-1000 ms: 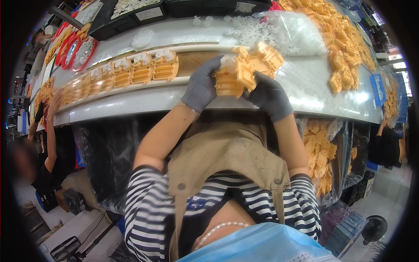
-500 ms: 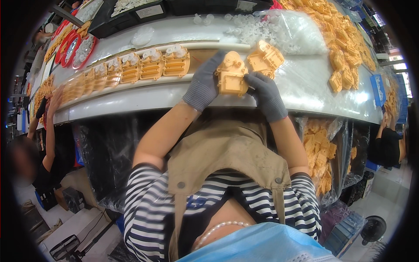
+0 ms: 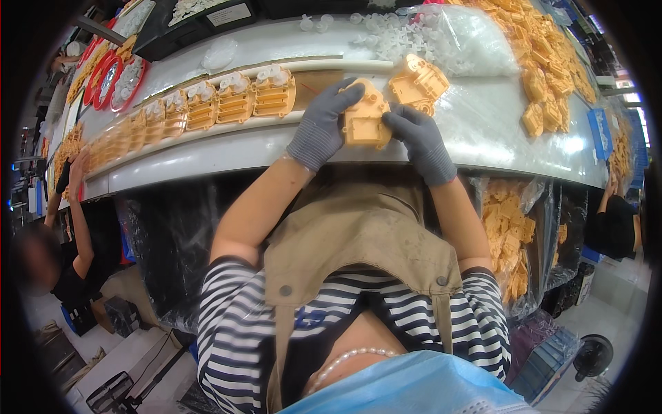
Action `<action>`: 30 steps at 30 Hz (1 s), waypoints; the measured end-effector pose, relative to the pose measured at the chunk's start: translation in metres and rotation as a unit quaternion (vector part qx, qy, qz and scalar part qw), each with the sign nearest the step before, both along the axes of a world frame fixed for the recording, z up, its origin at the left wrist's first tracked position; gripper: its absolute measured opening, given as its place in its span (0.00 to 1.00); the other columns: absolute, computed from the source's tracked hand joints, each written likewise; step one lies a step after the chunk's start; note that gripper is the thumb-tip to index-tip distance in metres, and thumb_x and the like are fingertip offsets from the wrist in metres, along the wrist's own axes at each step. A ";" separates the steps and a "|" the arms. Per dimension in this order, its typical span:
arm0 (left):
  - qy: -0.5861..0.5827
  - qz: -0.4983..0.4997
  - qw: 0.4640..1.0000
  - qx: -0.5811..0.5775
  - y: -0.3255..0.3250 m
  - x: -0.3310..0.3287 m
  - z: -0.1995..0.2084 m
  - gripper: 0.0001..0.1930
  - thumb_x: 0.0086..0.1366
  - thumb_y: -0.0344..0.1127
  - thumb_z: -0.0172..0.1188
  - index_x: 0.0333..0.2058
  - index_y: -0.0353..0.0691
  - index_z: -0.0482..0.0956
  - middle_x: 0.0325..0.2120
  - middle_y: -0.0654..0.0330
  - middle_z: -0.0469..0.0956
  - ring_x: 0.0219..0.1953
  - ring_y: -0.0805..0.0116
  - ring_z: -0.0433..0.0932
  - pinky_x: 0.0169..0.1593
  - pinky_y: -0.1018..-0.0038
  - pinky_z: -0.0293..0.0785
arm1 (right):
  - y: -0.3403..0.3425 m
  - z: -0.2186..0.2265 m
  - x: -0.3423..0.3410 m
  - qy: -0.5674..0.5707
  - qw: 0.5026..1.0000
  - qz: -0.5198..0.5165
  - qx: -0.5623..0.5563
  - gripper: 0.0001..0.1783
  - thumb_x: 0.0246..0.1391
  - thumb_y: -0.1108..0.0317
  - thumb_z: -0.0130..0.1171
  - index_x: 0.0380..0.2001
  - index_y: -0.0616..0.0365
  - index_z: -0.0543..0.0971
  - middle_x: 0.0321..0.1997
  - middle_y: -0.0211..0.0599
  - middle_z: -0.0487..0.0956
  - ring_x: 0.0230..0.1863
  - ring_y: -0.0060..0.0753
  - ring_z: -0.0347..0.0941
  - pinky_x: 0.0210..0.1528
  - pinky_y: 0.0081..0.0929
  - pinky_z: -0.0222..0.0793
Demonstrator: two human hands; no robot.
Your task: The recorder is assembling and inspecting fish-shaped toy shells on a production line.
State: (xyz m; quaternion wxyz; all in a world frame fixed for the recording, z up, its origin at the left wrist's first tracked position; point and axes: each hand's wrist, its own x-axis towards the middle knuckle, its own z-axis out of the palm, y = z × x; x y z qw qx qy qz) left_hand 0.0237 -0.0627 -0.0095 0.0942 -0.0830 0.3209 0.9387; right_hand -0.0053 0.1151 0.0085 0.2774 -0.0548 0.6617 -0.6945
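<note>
A yellow-orange plastic housing [image 3: 366,123] with a square recess is held up over the near table edge. My left hand [image 3: 327,123], in a grey glove, grips its left side with the thumb across its upper part. Gloved in grey too, my right hand [image 3: 419,135] pinches the housing's right edge. Just beyond the right hand, a second yellow-orange housing [image 3: 418,84] lies tilted on the table. To the left, a row of similar housings [image 3: 233,103] topped with translucent white parts sits along a track between pale rails.
Loose white plastic parts [image 3: 393,34] lie at the back beside a clear plastic bag [image 3: 476,41]. Yellow housings are heaped [image 3: 545,76] at the right. Black bins [image 3: 200,27] stand at the back left, near red-rimmed trays [image 3: 129,83]. A co-worker's arms [image 3: 77,186] reach in at far left.
My left thumb has come over the upper part of the housing, covering its left side. The housing has shifted and turned slightly. Both hands keep hold of it.
</note>
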 end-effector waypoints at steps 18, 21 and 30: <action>0.195 0.063 0.899 -0.387 0.033 0.043 0.018 0.23 0.56 0.33 0.66 0.49 0.34 0.70 0.39 0.58 0.76 0.40 0.76 0.74 0.45 0.78 0.72 | -0.017 0.011 0.010 0.372 0.917 -0.143 0.008 0.15 0.59 0.63 0.47 0.27 0.65 0.72 0.25 0.40 0.71 0.28 0.31 0.68 0.34 0.26 0.64; 0.239 0.106 0.843 -0.470 0.038 0.049 0.022 0.22 0.55 0.31 0.67 0.47 0.34 0.72 0.36 0.55 0.78 0.38 0.72 0.77 0.43 0.76 0.73 | -0.017 0.019 0.013 0.394 0.909 -0.135 0.017 0.16 0.59 0.64 0.46 0.23 0.65 0.71 0.22 0.38 0.70 0.25 0.31 0.66 0.30 0.26 0.63; 0.288 0.160 0.819 -0.470 0.047 0.050 0.020 0.21 0.53 0.28 0.67 0.46 0.34 0.73 0.37 0.53 0.78 0.38 0.68 0.79 0.42 0.75 0.74 | -0.021 0.022 0.014 0.335 0.924 -0.172 -0.058 0.20 0.61 0.64 0.43 0.17 0.64 0.68 0.17 0.30 0.67 0.20 0.20 0.60 0.24 0.22 0.58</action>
